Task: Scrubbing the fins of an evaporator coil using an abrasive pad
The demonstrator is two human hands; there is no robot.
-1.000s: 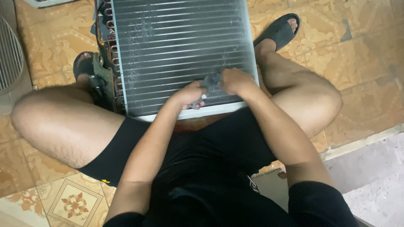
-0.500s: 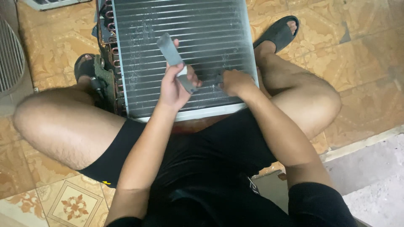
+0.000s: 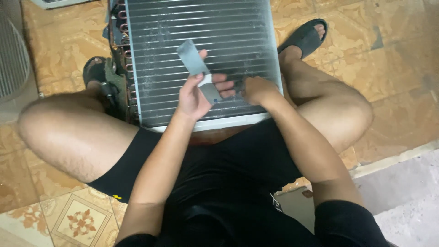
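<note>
Working over a finned coil on the floor

We grip a flat grey strip (image 3: pixel 197 68) in our left hand (image 3: pixel 197 93) above the finned coil (image 3: pixel 201 50); our right hand (image 3: pixel 257 89) rests curled on the fins, whether it holds anything we cannot tell.

We had patterned orange floor tiles (image 3: pixel 402 68) under us and a black sandal (image 3: pixel 305 37) on one foot. A white wire fan grille (image 3: pixel 11 59) sat off at the edge, with a grey concrete step (image 3: pixel 407 201) nearby.
</note>
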